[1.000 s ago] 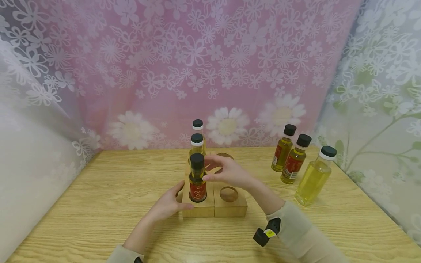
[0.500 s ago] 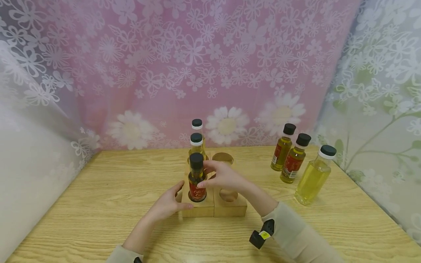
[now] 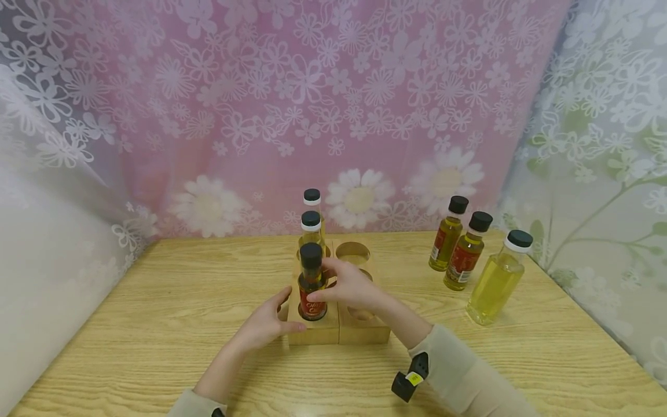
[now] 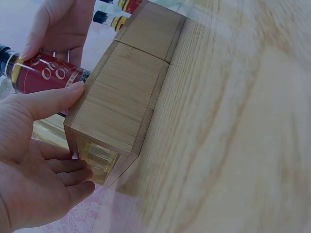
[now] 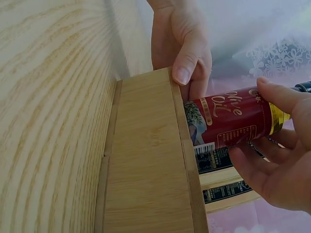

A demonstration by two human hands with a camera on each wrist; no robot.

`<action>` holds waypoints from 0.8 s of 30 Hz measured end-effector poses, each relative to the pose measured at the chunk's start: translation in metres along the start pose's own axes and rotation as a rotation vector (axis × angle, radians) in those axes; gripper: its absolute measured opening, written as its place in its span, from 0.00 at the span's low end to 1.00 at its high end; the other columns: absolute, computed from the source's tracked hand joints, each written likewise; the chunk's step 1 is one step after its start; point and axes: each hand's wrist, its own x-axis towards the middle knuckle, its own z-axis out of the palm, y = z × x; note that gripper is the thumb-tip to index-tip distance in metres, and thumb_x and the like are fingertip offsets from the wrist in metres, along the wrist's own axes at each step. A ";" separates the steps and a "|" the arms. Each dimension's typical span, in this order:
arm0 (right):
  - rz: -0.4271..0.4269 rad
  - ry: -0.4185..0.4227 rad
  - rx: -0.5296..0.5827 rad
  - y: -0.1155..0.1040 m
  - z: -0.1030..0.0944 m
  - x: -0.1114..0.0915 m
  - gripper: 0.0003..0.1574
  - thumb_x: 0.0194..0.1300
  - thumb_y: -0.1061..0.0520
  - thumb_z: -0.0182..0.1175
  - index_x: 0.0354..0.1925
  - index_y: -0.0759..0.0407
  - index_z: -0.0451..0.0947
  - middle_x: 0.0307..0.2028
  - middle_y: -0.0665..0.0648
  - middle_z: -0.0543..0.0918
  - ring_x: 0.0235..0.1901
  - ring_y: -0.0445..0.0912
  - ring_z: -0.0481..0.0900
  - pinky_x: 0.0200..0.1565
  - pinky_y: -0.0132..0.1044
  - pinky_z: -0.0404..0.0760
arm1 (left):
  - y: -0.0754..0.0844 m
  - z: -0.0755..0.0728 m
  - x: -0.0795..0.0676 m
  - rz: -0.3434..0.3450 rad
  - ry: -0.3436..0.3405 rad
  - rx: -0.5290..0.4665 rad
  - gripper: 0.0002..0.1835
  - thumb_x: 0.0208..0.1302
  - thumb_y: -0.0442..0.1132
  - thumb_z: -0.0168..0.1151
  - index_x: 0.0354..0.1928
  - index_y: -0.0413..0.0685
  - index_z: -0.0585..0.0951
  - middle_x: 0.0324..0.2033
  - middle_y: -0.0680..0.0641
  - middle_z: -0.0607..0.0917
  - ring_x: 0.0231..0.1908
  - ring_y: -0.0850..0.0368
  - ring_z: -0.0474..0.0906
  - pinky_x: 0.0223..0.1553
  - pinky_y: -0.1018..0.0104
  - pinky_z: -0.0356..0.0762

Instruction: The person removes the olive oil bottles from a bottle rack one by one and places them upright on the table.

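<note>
A dark-capped olive oil bottle (image 3: 312,282) with a red label stands upright in the front-left hole of a wooden bottle rack (image 3: 365,333). My right hand (image 3: 350,287) holds this bottle from the right, thumb on the label and fingers behind, as the right wrist view also shows. At the rack's front-left corner, my left hand (image 3: 262,325) grips the wood, thumb on the front edge (image 4: 77,90) and fingers along the left side. Behind the held bottle, two clear bottles (image 3: 311,231) with black-and-white caps stand in the same row.
Round holes (image 3: 353,253) show in the rack's right row, partly covered by my right hand. To the right on the table (image 3: 177,301) stand two red-labelled oil bottles (image 3: 463,260) and a square clear bottle (image 3: 497,284) of yellow oil. A floral curtain (image 3: 333,116) hangs behind.
My right hand has slid down from the bottle's neck and shoulder to its label, its wrist shifting slightly left. My left hand stays at the rack's corner.
</note>
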 end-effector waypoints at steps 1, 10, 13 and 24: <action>0.001 0.007 -0.004 0.000 0.001 0.000 0.32 0.53 0.54 0.70 0.56 0.55 0.73 0.46 0.52 0.79 0.46 0.48 0.76 0.42 0.38 0.79 | 0.000 0.000 0.000 0.000 0.000 0.000 0.53 0.48 0.47 0.73 0.70 0.36 0.53 0.67 0.34 0.58 0.63 0.30 0.54 0.57 0.38 0.59; 0.003 0.058 -0.025 -0.004 -0.002 -0.004 0.30 0.53 0.52 0.70 0.53 0.56 0.74 0.44 0.51 0.79 0.44 0.47 0.77 0.39 0.36 0.80 | 0.000 0.000 0.000 0.005 -0.004 -0.004 0.53 0.48 0.48 0.72 0.70 0.36 0.53 0.67 0.35 0.57 0.63 0.30 0.54 0.58 0.39 0.59; -0.013 0.077 -0.022 -0.007 -0.006 -0.005 0.29 0.53 0.53 0.70 0.52 0.57 0.74 0.43 0.52 0.79 0.44 0.48 0.77 0.39 0.36 0.80 | 0.000 0.000 0.000 0.007 -0.006 -0.006 0.53 0.48 0.48 0.72 0.70 0.36 0.52 0.67 0.35 0.57 0.63 0.30 0.54 0.58 0.39 0.59; -0.081 0.145 -0.014 -0.016 -0.022 -0.009 0.28 0.53 0.54 0.69 0.52 0.59 0.75 0.43 0.54 0.80 0.42 0.48 0.79 0.40 0.39 0.79 | 0.000 0.000 0.000 0.009 -0.007 -0.016 0.53 0.48 0.46 0.73 0.70 0.35 0.52 0.67 0.34 0.57 0.64 0.30 0.53 0.59 0.40 0.57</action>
